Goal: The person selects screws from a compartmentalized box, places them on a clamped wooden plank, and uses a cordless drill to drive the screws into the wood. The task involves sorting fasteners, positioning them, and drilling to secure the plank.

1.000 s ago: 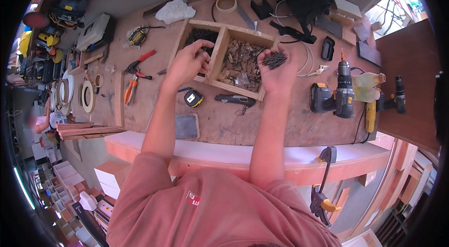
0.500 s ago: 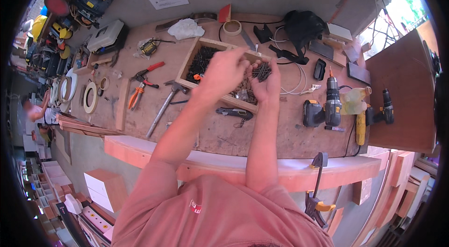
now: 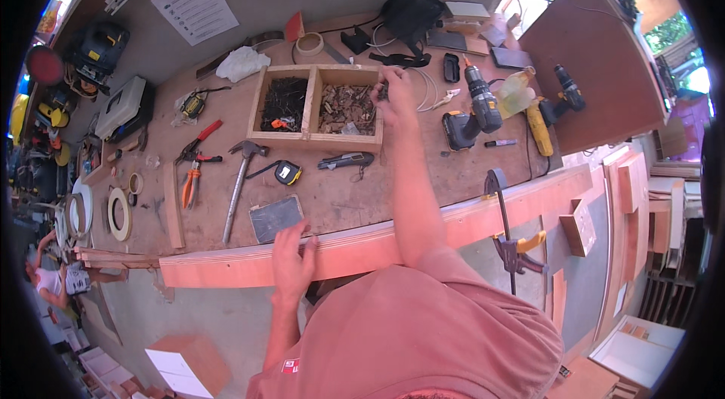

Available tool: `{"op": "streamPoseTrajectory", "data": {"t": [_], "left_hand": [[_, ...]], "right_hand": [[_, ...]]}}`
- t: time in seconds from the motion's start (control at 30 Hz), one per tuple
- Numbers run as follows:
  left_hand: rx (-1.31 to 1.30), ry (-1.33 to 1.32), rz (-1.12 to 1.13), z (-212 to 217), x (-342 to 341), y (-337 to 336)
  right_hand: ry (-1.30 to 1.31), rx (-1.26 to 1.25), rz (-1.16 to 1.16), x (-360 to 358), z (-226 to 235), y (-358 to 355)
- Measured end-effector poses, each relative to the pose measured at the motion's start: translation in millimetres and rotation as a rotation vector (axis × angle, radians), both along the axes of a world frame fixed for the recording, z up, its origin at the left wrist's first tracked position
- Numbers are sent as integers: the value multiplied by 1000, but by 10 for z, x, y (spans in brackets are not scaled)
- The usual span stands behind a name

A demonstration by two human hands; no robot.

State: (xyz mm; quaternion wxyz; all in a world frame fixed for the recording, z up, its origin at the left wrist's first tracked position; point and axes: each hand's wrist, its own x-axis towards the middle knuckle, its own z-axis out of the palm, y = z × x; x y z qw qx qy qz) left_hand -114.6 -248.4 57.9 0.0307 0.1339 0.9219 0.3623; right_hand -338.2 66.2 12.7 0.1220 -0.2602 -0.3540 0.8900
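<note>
A two-compartment wooden box (image 3: 305, 139) lies on the bench. Black screws (image 3: 283, 103) fill its left half; the right half holds brownish small pieces (image 3: 346, 108) and a bit of clear plastic. At the box's right end, my right hand (image 3: 397, 95) curls around some dark screws, mostly hidden by the fingers. My left hand (image 3: 293, 261) rests at the bench's front edge, fingers apart and holding nothing, just below a flat grey rectangular plate (image 3: 276, 218). A tape measure (image 3: 287, 172) and a utility knife (image 3: 345, 161) lie between that plate and the box.
To the left are a hammer (image 3: 237, 191), orange-handled pliers (image 3: 191, 184) and a red-handled tool (image 3: 202, 139). Cordless drills (image 3: 483, 101) stand on the right. A clamp (image 3: 507, 233) grips the front board (image 3: 355, 250). Another person (image 3: 54, 278) is at the far left.
My left hand has drawn back from the box to the bench's front edge. My right hand has turned over, its fingers now closed around the screws at the box's right end. The view has shifted.
</note>
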Motion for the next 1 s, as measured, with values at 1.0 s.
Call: {"op": "streamPoseTrajectory", "data": {"t": [1.0], "left_hand": [[76,136,-90,-184,82,-6]], "right_hand": [[-965,1706,364,970,-1074,671]]}}
